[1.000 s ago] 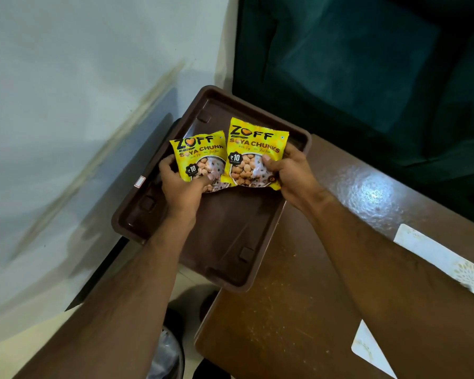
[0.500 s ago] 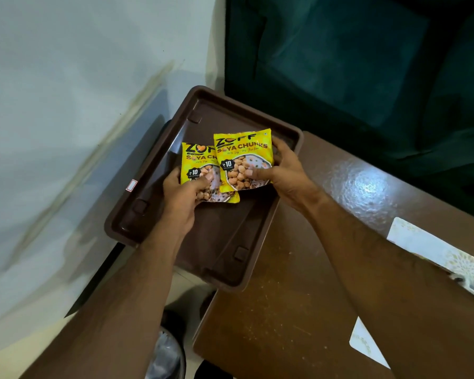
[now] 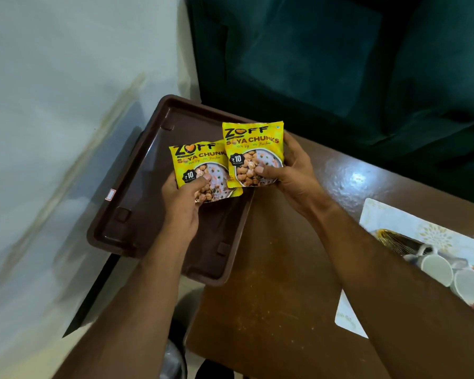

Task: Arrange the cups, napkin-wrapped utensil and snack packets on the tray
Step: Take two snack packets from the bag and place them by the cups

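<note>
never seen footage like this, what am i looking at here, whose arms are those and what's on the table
There is no machine here. A person wears a camera on their head, so the single picture looks forward and down at their own two bare arms.

The left hand holds one yellow snack packet, and the right hand holds a second packet that overlaps the first packet's right side. Both are above a brown tray, which sits at the left end of a brown table and sticks out past its edge.

On the right, two white cups lie tipped over on a pale placemat. Behind is a dark green sofa.
</note>
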### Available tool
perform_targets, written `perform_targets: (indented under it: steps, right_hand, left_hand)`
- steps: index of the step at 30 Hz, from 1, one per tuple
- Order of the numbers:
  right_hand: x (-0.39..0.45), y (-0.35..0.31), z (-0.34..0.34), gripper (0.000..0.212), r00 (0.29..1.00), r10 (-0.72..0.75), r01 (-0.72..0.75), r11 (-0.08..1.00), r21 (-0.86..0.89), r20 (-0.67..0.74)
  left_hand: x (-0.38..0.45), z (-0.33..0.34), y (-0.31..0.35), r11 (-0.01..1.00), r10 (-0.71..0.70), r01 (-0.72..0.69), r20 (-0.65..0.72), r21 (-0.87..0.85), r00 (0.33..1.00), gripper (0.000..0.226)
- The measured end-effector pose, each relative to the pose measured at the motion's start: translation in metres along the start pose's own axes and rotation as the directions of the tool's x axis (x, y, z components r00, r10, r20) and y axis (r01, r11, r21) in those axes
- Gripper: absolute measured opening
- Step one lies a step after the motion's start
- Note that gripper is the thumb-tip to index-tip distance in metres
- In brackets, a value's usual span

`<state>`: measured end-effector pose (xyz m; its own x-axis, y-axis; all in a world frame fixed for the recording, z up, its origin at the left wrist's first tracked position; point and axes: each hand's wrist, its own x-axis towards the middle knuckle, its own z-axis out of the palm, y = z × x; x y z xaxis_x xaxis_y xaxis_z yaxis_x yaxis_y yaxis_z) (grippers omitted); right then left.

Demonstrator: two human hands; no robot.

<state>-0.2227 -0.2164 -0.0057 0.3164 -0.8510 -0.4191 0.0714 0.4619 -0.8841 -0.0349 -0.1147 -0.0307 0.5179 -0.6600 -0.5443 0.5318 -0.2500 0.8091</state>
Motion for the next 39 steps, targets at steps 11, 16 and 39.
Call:
perform_targets:
  steps: [11, 16, 39]
  right_hand:
    - [-0.067, -0.008, -0.125, 0.096, 0.992, -0.07, 0.075, 0.996, 0.051, -0.102]
    - [-0.1, -0.012, -0.189, 0.091, 0.977, -0.096, 0.11, 0.992, 0.064, -0.19]
    - [-0.274, 0.001, -0.433, 0.09, 0.864, -0.124, 0.166, 0.985, 0.045, -0.489]
  left_hand:
    - [-0.06, 0.089, -0.037, 0.996, -0.022, 0.008, 0.162, 0.086, 0.987, 0.032]
    - [-0.093, 0.133, -0.071, 0.991, -0.057, 0.026, 0.236, 0.132, 0.97, 0.033]
    - [-0.191, 0.22, -0.18, 0.95, -0.114, -0.002, 0.351, 0.313, 0.929, 0.031]
